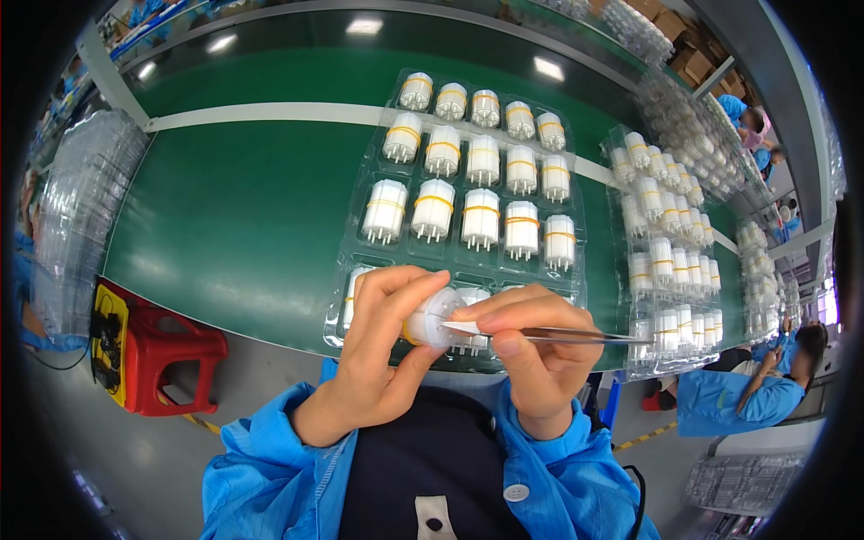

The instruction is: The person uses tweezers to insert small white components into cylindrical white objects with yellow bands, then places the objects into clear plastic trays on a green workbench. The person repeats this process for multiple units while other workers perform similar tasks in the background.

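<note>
Close in front of me, my left hand (373, 355) grips a white cylindrical plug unit (435, 315) between fingers and thumb. The unit is tilted so that its pale round end faces right, and a bit of yellow band shows at its side. In my right hand (544, 351) a pair of metal tweezers (585, 337) is pinched, its tips against or close by that round end. A small white sliver (462, 328) shows at the tips; whether the tweezers hold it, I cannot tell. Below both hands lies a clear plastic tray (358, 236) with rows of similar white, yellow-banded, pinned units (481, 220).
The tray rests on a green conveyor belt (225, 207) crossed by a pale strip (270, 112). More filled trays (670, 297) stand at the right, stacked clear trays (85, 207) at the left. A red stool (180, 351) is lower left; a person in blue (738, 396) sits at right.
</note>
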Demonstrator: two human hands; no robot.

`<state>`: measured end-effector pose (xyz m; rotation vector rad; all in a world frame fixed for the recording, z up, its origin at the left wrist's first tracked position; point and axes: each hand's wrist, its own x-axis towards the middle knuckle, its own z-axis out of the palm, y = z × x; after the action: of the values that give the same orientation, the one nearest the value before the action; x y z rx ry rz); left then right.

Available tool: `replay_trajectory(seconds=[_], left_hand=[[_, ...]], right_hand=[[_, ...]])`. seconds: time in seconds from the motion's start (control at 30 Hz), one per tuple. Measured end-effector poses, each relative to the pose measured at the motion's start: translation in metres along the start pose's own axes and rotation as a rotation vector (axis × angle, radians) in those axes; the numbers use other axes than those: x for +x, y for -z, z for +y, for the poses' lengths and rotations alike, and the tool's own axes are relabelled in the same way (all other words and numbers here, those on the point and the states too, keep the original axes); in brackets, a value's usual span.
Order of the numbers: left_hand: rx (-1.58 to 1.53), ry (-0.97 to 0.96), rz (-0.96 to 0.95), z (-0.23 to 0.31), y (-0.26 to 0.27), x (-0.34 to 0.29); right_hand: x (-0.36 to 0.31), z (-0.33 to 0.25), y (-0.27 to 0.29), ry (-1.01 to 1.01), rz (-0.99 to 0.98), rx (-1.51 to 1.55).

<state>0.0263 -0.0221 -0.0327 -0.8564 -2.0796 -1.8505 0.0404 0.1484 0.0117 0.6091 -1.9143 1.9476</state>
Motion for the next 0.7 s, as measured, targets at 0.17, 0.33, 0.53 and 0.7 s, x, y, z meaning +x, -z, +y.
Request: replay_trajectory(seconds=[0.17, 0.33, 0.53, 0.7], left_hand=[[-0.016, 0.016, -0.02, 0.004, 0.003, 0.002], [0.064, -0.019, -0.018, 0.0, 0.004, 0.001], [0.043, -0.019, -0.087, 0.0, 0.013, 0.002], [-0.179, 0.05, -0.136, 0.002, 0.015, 0.0]], right_hand=[[-0.002, 0.002, -0.007, -0.035, 0.09, 0.134], [0.004, -0.004, -0.004, 0.032, -0.049, -0.156], [0.008, -0.003, 0.003, 0.023, -0.079, -0.139], [0.006, -0.004, 0.003, 0.025, -0.04, -0.076]])
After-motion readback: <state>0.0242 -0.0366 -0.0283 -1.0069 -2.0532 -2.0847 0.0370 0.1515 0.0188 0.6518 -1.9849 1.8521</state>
